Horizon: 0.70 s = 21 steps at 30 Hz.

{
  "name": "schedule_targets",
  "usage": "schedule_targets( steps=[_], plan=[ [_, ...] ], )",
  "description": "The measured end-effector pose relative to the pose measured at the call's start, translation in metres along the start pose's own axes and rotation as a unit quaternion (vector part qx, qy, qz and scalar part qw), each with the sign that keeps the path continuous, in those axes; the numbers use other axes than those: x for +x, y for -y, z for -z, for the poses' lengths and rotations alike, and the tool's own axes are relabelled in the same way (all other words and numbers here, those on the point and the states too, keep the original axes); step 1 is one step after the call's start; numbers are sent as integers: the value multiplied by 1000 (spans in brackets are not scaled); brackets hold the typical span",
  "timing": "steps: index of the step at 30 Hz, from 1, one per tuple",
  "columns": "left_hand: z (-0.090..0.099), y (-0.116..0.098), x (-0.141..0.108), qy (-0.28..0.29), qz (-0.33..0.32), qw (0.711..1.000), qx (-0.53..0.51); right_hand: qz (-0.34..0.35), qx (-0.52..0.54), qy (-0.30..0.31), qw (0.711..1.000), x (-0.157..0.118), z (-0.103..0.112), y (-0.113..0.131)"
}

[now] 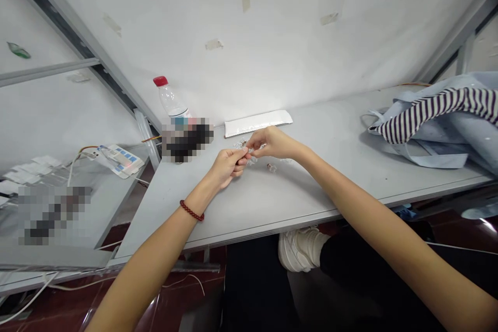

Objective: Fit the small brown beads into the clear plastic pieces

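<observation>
Over the middle of the grey tabletop (241, 202), my two hands meet fingertip to fingertip. My left hand (227, 167) is closed, thumb pressed on the curled fingers. From the right, my right hand (268, 142) pinches at the same spot. Whatever sits between the fingertips is too small and hidden to name. Small clear crinkled pieces (251, 162) lie on the table under and around the hands. One clear piece with a reddish part (271, 167) rests apart, below my right hand. Just behind the hands is a long flat white packet (258, 123).
A clear bottle with a red cap (169, 96) stands back left, beside a blurred dark object (189, 140). A light blue bag with a striped strap (439, 119) lies at the right. On the left table are a power strip (121, 160) and cables. A wall (280, 52) rises behind.
</observation>
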<state>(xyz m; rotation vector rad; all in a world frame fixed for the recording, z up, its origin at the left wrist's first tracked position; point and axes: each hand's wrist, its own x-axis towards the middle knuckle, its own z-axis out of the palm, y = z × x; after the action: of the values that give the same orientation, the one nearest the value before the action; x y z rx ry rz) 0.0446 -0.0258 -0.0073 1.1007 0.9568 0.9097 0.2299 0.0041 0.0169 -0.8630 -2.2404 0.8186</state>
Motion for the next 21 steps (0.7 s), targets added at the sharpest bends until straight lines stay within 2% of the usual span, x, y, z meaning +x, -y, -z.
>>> schedule_targets(
  steps=[8, 13, 17, 21],
  plan=[
    [-4, 4, 5, -19, -23, 1000, 7, 14, -75, -14, 997, 5, -6, -5],
    [-4, 6, 7, -84, -62, 991, 82, -19, -169, -36, 985, 6, 0, -17],
    [3, 0, 7, -94, -16, 995, 17, -87, -173, -52, 980, 4, 7, -28],
    [8, -7, 6, -44, 43, 995, -79, -93, -148, -23, 984, 4, 7, -34]
  ],
)
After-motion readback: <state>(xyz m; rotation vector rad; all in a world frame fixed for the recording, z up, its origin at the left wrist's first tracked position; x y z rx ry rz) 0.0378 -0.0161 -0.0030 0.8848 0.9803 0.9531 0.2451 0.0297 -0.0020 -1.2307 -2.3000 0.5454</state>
